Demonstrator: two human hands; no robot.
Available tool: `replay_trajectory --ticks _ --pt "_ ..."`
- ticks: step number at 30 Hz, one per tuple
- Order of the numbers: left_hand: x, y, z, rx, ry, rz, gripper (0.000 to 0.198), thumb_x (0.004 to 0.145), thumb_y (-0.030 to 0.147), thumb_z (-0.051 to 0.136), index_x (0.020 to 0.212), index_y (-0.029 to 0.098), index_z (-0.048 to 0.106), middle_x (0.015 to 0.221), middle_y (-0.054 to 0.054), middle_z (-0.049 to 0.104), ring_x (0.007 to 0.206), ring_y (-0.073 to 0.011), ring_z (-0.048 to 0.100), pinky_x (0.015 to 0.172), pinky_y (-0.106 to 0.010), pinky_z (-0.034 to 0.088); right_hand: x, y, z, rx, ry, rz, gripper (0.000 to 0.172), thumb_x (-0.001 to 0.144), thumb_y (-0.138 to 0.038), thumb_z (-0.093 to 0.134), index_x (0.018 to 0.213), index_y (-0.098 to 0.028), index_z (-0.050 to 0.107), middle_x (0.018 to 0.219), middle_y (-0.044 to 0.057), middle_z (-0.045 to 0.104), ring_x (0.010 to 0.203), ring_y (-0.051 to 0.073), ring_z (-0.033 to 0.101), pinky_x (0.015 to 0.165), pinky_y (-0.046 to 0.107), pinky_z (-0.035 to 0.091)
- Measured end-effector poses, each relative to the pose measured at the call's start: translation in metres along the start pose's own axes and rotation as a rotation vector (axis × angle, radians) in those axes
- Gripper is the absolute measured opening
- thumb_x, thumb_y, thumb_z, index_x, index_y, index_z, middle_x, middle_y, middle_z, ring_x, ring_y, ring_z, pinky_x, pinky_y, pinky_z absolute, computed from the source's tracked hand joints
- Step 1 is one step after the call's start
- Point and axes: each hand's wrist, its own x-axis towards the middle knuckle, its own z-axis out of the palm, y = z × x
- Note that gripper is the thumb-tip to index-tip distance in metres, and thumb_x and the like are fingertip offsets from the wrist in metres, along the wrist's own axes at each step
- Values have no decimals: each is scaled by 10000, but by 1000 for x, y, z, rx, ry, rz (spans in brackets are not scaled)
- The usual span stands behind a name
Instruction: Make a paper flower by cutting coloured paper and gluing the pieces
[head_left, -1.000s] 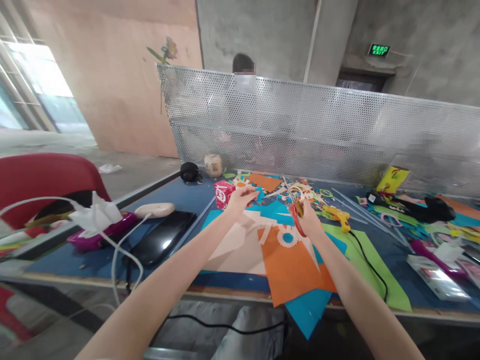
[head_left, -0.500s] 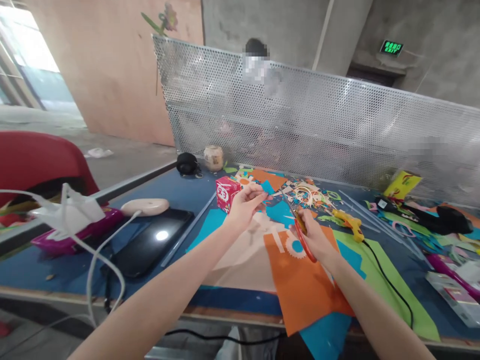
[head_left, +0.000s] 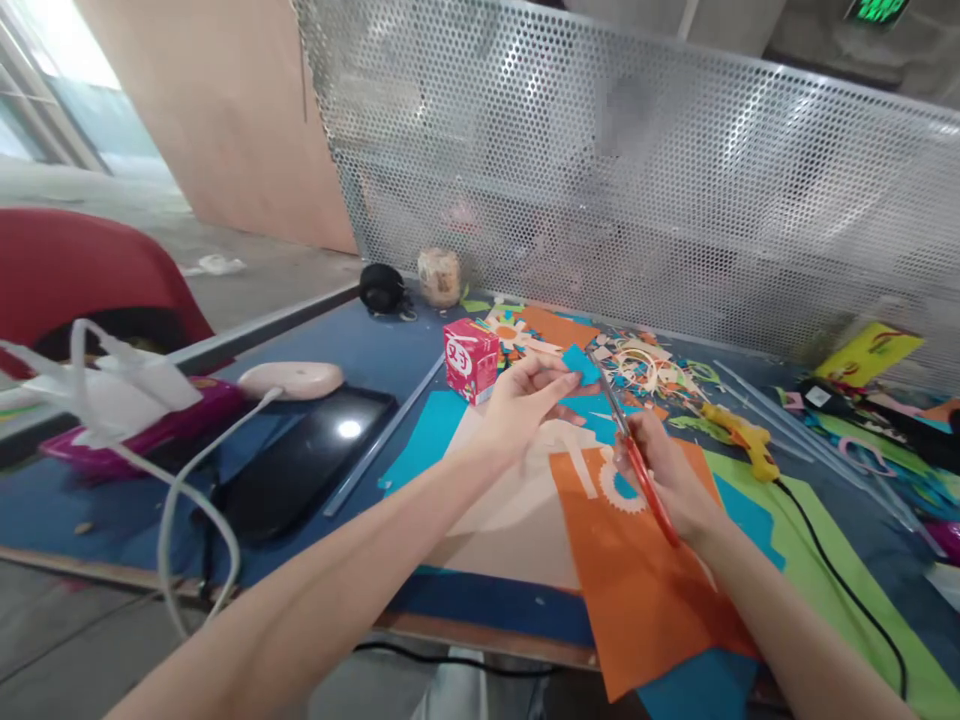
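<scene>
My left hand (head_left: 525,402) pinches a small blue paper piece (head_left: 580,363) above the table, fingers closed on it. My right hand (head_left: 670,472) grips red-handled scissors (head_left: 637,458), whose blades point up toward the blue piece. Beneath both hands lie an orange sheet with a gear-shaped cut-out (head_left: 637,570), a pale pink sheet (head_left: 510,510) and blue sheets. A red and white small carton (head_left: 469,359) stands just left of my left hand.
A black tablet (head_left: 304,462), a pink oval device (head_left: 291,379) with white cable and a magenta tray (head_left: 127,430) lie left. A yellow glue gun (head_left: 739,434) with black cord, paper scraps and rods lie right. A perforated metal screen (head_left: 637,190) backs the table.
The view tilted down and closer. My left hand lifted the blue piece and my right hand brought the scissors' blades up beside it.
</scene>
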Motion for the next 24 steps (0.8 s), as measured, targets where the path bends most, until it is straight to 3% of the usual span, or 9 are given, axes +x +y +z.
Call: replay_trajectory --ticks 10,24 --pt "-3 6 2 38 25 38 251 645 248 684 785 154 497 656 10 609 710 -192 676 415 -183 503 -3 -6 -2 67 -33 -2 198 778 -291 517 885 -224 365 776 -21 421 644 111 384 571 242 376" --pt "-6 8 3 62 26 37 234 640 231 690 758 151 505 633 14 602 710 -192 674 415 -188 513 -6 -7 -4 57 -47 7 196 784 -296 514 880 -230 355 775 -20 412 656 123 380 571 255 359"
